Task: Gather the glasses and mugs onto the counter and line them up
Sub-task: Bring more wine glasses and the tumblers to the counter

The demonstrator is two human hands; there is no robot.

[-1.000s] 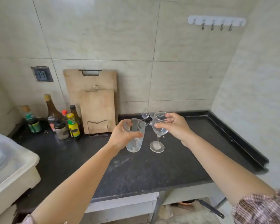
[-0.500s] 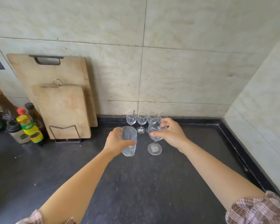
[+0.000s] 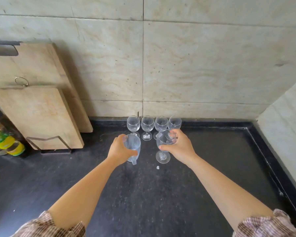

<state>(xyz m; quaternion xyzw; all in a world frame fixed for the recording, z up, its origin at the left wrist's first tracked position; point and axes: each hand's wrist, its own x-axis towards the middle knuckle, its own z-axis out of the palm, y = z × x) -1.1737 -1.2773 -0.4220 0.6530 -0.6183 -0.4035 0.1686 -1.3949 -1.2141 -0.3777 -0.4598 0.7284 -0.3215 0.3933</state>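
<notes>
Both arms reach forward over the dark stone desk (image 3: 143, 194). The left hand (image 3: 120, 149) wraps around a clear glass mug (image 3: 132, 148) with ribbed sides, its grip clenched on the body (the handle points back toward the person, below the thumb). Whether the mug's base touches the desk cannot be told, since the hand hides most of it. The right hand (image 3: 179, 147) holds a stemmed wine glass (image 3: 163, 147) by its bowl, fingers curled over the rim side and thumb under it, so this grip is clasped on the glass too; the round foot sits at or just above the desk surface.

Behind both hands, four more wine glasses (image 3: 153, 124) stand upright in a row along the tiled wall (image 3: 195, 65), close to one another. The held wine glass is just in front of the right end of that row, the mug in front of its left end.

To the left, two wooden cutting boards (image 3: 38, 113) lean against the wall in a wire rack, and condiment bottles (image 3: 5, 142) with yellow and green labels stand at the frame's edge.
</notes>
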